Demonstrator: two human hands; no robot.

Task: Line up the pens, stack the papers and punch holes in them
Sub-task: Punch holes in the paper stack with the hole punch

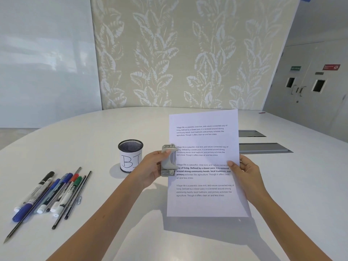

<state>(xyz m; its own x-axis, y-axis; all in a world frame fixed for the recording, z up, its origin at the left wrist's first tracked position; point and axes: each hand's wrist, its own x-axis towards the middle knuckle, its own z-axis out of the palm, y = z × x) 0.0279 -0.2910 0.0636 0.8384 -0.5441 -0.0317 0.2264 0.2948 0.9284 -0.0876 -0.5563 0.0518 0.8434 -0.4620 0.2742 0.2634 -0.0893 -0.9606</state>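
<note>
A stack of printed white papers is held up above the table, tilted toward me. My right hand grips its right edge, thumb on the front. My left hand is closed around a grey metal hole punch, which sits over the middle of the papers' left edge. Several pens, markers and pencils lie side by side at the left of the table, roughly parallel, tips pointing toward me.
A black mesh pen cup with a white label stands upright just left of my left hand. A small paper clip lies beside the pens. Two grey cable hatches are set into the white table behind the papers.
</note>
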